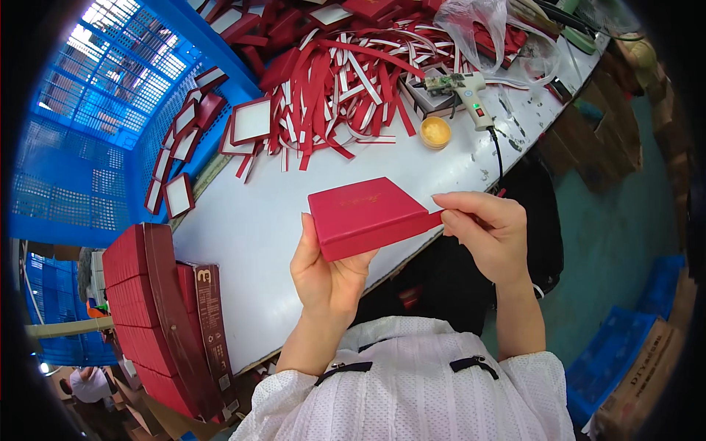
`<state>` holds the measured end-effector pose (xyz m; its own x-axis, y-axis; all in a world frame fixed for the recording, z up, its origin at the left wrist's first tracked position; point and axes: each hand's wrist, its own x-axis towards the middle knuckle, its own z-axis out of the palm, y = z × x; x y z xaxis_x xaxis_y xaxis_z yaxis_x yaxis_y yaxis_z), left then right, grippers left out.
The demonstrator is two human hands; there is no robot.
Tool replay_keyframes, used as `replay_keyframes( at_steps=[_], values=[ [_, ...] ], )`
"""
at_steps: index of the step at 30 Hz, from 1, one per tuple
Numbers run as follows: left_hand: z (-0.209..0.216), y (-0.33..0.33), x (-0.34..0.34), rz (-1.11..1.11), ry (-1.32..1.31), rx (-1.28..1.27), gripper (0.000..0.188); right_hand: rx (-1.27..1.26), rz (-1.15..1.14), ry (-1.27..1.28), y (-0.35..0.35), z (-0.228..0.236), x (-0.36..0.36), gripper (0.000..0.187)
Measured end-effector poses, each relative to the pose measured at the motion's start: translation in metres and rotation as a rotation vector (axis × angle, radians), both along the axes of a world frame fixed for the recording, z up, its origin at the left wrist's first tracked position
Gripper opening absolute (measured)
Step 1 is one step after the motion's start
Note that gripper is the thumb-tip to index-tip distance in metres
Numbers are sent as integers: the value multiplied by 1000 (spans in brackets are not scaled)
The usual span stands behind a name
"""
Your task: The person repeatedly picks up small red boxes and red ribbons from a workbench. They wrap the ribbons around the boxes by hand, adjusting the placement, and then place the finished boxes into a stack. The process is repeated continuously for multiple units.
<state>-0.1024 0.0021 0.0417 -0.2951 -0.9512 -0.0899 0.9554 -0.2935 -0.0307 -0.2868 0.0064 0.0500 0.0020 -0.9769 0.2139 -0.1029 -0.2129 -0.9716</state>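
A: Biggest first, pls.
B: White table [243,294], w/ a tangle of red-and-white strips [323,95] at the back. To the left, a blue crate [81,176]: red trays [186,117] in it w/ white insides, tipped at odd angles.
A: Next size down?
B: Dark-red carton [209,323] by the table's left end, w/ stacked boxes [134,312] in rows (inside it or just against it, can't tell which).
A: And the one being worked on?
B: A red box [368,213], held up over the table's near side. Flat, squarish, looks closed; deep-red top w/ faint gold lettering, plain sides. L hand [327,275] has it from below, thumb up its left side.
A: Smaller?
B: Round orange tub [435,132] on the table beyond the box, yellow stuff in it.
A: Smallest?
B: Thin red tab [435,219] at the box's right corner, pinched tight btwn thumb + fingers of the R hand [485,235].
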Motion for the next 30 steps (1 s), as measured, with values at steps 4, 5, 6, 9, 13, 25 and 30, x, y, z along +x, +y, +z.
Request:
replay_keyframes(
  at_steps=[4, 5, 6, 9, 13, 25, 30],
  values=[
    [2, 2, 0, -44, 65, 65, 34, 28, -30, -40, 1, -2, 3, 16],
    [2, 2, 0, -43, 69, 92, 34, 13, -38, -27, 3, -2, 2, 16],
    [0, 2, 3, -58, 99, 91, 34, -3, -40, -19, 4, -3, 3, 16],
    [-9, 2, 10, -68, 151, 86, 35, -88, -18, 71, 10, 6, 1, 17],
    [-7, 6, 9, -50, 156, 94, 36, -121, -23, 58, 13, 9, -1, 17],
    [-15, 11, -27, 176, -443, -233, 33, -166, 11, 92, 11, -11, 19, 19],
    [-16, 0, -27, 303, -771, -240, 28, -142, -24, 190, 17, -2, 17, 17]
  ],
)
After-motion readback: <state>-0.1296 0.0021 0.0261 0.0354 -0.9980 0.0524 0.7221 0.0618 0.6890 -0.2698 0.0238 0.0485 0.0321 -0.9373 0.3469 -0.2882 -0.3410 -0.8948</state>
